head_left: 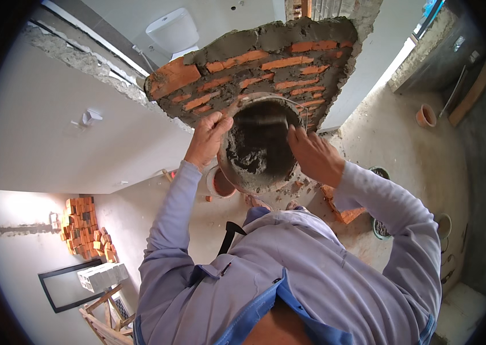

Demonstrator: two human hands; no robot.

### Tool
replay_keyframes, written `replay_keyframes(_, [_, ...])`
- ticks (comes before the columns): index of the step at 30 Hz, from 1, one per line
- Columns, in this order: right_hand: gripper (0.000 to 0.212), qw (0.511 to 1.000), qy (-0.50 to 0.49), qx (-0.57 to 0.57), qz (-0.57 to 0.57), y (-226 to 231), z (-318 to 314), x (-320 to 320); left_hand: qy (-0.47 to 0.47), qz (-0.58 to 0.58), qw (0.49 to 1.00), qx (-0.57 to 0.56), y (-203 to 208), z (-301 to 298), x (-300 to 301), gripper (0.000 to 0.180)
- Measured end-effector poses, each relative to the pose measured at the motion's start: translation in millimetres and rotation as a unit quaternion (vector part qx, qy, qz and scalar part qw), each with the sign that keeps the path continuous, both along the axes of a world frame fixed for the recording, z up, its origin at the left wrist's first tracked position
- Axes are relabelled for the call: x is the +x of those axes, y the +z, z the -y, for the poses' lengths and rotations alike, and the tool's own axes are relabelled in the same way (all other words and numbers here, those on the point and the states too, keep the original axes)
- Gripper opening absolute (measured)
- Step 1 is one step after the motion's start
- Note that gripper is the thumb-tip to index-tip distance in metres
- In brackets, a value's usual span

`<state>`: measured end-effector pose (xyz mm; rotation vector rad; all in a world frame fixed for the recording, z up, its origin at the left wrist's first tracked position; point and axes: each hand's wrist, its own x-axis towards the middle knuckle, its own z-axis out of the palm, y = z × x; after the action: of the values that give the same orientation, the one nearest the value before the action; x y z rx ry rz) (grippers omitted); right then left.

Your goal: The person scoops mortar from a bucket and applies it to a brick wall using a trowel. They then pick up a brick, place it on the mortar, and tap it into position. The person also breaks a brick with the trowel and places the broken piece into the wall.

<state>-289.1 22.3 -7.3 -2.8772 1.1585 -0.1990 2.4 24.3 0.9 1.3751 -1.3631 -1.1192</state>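
Observation:
A round bucket (230, 167) of wet grey mortar (254, 160) is tilted toward me in front of the brick wall. My left hand (207, 138) is closed on its left rim, thumb toward the inside. My right hand (316, 154) is at the right rim, its fingers curled and reaching over the mortar. What those fingers hold is hidden; a blurred dark shape in the bucket cannot be made out. Behind stands the unfinished wall (286, 60) of orange bricks, with grey mortar smeared along its top and between the courses.
Below the bucket, another bucket (219, 183) stands on the floor. Loose bricks (343, 208) lie by my right forearm, near a mortar-filled bucket (380, 229). Stacked bricks (82, 224) and a wooden trestle (108, 322) are at left. A toilet cistern (169, 30) shows beyond the wall.

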Motion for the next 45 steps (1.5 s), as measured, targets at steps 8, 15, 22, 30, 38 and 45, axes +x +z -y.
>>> replay_keyframes(8, [0.049, 0.994, 0.086, 0.024, -0.059, -27.5, 0.7, -10.6, 0.051, 0.011, 0.999, -0.005, -10.4, 6.9, -5.3, 0.030])
replay_keyframes(15, [0.047, 0.991, 0.043, 0.030, -0.127, -54.7, -5.8, -7.0, 0.026, 0.203, 0.976, -0.069, 4.2, 18.1, -37.4, 0.033])
replay_keyframes(22, [0.028, 0.973, 0.004, 0.228, -0.023, -59.3, 27.8, -64.7, -0.046, 0.220, 0.974, -0.012, -4.0, 25.5, -71.1, 0.036])
replay_keyframes(30, [0.035, 0.854, -0.078, 0.498, 0.128, -76.0, 16.7, -111.7, -0.150, 0.225, 0.960, -0.075, 20.0, 48.3, -134.6, 0.032])
replay_keyframes(38, [0.027, 0.795, -0.066, 0.556, 0.232, -37.3, -4.3, -104.7, -0.141, 0.166, 0.975, -0.047, 55.5, 41.6, -127.8, 0.036])
replay_keyframes(45, [0.026, 0.804, -0.009, 0.553, 0.217, -17.2, -1.6, -75.9, -0.016, 0.053, 0.995, -0.085, 39.2, 10.4, -94.4, 0.035])
